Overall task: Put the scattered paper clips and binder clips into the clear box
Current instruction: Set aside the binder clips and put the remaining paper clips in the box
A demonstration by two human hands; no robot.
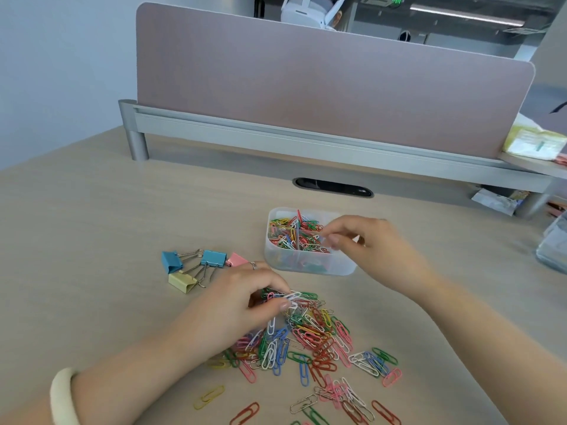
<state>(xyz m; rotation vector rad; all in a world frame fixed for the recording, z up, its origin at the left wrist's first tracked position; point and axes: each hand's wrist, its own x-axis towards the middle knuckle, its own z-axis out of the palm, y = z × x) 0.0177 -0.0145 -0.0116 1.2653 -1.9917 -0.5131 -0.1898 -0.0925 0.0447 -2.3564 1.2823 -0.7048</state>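
Spreading over the near counter [92,228], paper clips [313,338] form a pile where the left grip [242,305] pinches some. Farther off, binder clips [196,266] lie left of the clear box [310,268]; over it the right grip [368,243] curls, hold unclear.

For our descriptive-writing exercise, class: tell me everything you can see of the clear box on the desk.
The clear box is a translucent, plastic-looking tray with rounded corners, lidless, split by crossed dividers into compartments. It stands upright on the wood-grain desk. Coloured paper clips part-fill its compartments. The right hand hovers over its right side, fingers curled above a compartment; contact cannot be told.
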